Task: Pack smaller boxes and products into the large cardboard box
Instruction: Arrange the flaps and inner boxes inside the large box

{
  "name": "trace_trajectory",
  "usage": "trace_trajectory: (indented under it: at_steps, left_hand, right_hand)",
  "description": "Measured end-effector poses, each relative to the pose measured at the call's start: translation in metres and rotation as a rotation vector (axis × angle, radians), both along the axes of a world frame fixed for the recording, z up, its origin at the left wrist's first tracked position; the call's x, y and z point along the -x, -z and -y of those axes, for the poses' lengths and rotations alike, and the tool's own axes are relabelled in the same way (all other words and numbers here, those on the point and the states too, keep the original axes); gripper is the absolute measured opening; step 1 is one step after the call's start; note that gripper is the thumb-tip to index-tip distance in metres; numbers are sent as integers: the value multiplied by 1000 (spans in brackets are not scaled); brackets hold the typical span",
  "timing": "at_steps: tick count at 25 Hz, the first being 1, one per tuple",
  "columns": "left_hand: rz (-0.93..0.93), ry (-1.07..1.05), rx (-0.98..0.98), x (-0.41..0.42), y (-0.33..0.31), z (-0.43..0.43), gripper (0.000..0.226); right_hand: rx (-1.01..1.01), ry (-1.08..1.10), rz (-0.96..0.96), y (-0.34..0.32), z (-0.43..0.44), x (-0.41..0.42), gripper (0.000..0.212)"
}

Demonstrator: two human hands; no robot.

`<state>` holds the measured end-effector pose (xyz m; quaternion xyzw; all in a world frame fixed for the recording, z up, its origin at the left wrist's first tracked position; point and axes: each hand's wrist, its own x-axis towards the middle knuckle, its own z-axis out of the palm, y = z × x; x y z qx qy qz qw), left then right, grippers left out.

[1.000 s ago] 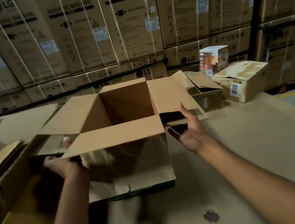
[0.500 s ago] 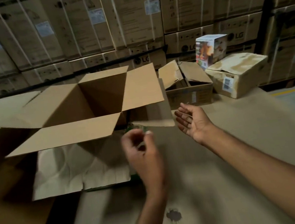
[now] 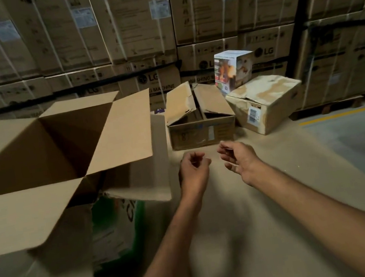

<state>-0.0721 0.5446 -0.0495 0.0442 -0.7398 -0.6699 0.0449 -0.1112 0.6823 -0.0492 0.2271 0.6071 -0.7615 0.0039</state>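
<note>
Background space is filled by stacked warehouse cartons point(image 3: 110, 29), and a brown sheet point(image 3: 263, 221) is spread as the work surface. Fingers point(image 3: 194, 159) of the left hand point(image 3: 194, 172) are seen loosely curled with nothing held. Those of the right hand point(image 3: 240, 160) are relaxed, slightly bent and equally empty. Both hands are held just short of a small box point(image 3: 202, 132) whose top flaps stand half raised. To their left the large cardboard box point(image 3: 123, 136) is stood open with its flaps spread, and no contents can be made out inside.

A fetch is judged to be in hand. Next, the small box would need to be gripped at both sides, lifted and lowered into the large one. Behind it a dented box point(image 3: 267, 100) and a printed white carton point(image 3: 232, 69) are left to be packed. "LG" and "WASHING MACHINE" can be read on the stacked cartons. The dented box's barcode label point(image 3: 252, 114) cannot be read.
</note>
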Motion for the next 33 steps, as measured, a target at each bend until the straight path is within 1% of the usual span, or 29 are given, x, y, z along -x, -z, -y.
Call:
trace_trajectory:
  at_steps: [3, 4, 6, 8, 11, 14, 15, 18, 20, 21, 23, 25, 28, 30, 33]
  left_hand:
    - [-13, -114, -26, 63, 2, -12, 16]
    - [-14, -151, -32, 87, 3, -18, 19]
    - [9, -232, -48, 132, 7, -27, 23]
    - [19, -309, -66, 176, 16, -37, 25]
    - [67, -412, -120, 239, 28, -48, 44]
    - [151, -545, -171, 303, 33, -48, 60]
    - [180, -570, -165, 324, 35, -45, 65]
    - [284, -604, -130, 369, 50, -28, 77]
    - [321, -516, -161, 384, 71, -16, 77]
    - [319, -464, -170, 385, 79, -12, 79]
    - [286, -409, -153, 377, 90, -7, 83]
    - [224, -419, -125, 352, 87, -10, 81]
    - [150, -502, -116, 293, 86, -13, 72]
    - [90, -585, -132, 239, 82, -16, 64]
    - [63, -677, -130, 161, 73, -29, 62]
  right_hand:
    - [-207, 36, -76, 6, -33, 58, 8]
    - [-271, 35, -106, 10, -44, 82, 12]
    - [-414, 40, -135, 19, -63, 125, 25]
    - [-522, 65, -123, 31, -76, 167, 34]
    - [-610, 146, -55, 48, -89, 232, 56]
    - [-588, 213, 16, 63, -92, 285, 78]
    - [-546, 217, 25, 69, -94, 297, 80]
    - [-348, 160, 26, 88, -103, 316, 77]
    - [-254, 112, 31, 98, -111, 324, 76]
    - [-228, 96, 21, 102, -113, 326, 71]
    - [-202, 84, -24, 102, -113, 323, 54]
    - [-171, 87, -60, 99, -110, 305, 45]
    - [-192, 146, -118, 101, -107, 257, 39]
    - [-183, 181, -162, 97, -104, 210, 38]
    - [-178, 187, -158, 91, -105, 141, 39]
